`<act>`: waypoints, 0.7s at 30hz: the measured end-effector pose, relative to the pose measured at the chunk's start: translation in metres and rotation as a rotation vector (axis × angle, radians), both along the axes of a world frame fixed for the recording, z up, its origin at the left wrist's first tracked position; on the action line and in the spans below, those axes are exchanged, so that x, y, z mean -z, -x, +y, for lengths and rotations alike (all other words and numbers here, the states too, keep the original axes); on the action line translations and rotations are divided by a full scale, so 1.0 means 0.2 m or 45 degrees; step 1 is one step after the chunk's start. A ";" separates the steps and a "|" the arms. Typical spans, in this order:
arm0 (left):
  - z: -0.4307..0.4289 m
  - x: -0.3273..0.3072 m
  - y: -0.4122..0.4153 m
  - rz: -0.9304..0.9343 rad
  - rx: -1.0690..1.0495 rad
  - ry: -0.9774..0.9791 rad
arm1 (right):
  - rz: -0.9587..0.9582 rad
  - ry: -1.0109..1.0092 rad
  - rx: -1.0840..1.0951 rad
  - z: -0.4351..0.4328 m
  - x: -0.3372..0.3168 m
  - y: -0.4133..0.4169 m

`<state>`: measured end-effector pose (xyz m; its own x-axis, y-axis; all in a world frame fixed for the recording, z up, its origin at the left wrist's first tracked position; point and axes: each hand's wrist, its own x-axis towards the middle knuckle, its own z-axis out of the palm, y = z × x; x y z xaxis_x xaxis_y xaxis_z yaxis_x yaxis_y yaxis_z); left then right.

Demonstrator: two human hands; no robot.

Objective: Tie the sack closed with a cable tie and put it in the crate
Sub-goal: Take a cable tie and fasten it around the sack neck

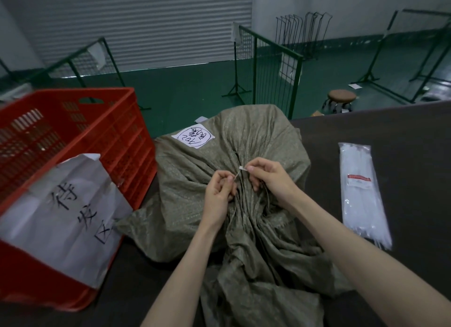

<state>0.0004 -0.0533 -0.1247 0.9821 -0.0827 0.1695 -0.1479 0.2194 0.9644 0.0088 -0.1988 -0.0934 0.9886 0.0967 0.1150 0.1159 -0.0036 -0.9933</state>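
WAREHOUSE PACKING: At a dark surface point(402, 136), we see 2 bare hands working a white cable tie point(238, 174) at the gathered neck of an olive woven sack point(195, 204). The left hand point(218, 192) pinches the tie's thin tail between thumb and forefinger. The right hand point(268, 177) pinches the small square head, its other fingers curled against the cloth. We judge the hands sit close so the tail can be fed into the head while the bunched neck is kept from spreading.

The sack lies on the surface just beside the red crate point(73, 131) at the left, handy for the lift to come; it is not yet inside. A clear pack of spare ties point(361, 194) lies at the right, apart from the sack.

Folds hide the band's run around the neck. The tail appears to meet the head, though we cannot tell whether it is threaded. The sack's mouth runs off the bottom edge, and a paper sign point(73, 216) covers part of the crate's wall.
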 end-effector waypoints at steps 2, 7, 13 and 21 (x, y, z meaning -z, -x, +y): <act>0.00 0.00 0.00 0.013 -0.004 0.011 | 0.014 -0.045 0.004 -0.01 -0.01 0.00; 0.01 -0.01 0.01 0.007 0.007 0.007 | -0.030 0.095 -0.010 -0.01 0.01 0.00; 0.01 0.00 0.00 -0.011 0.005 -0.023 | -0.041 0.114 -0.031 -0.01 0.02 -0.01; 0.02 0.02 -0.01 -0.009 -0.010 -0.024 | -0.059 0.146 -0.033 0.00 0.02 -0.01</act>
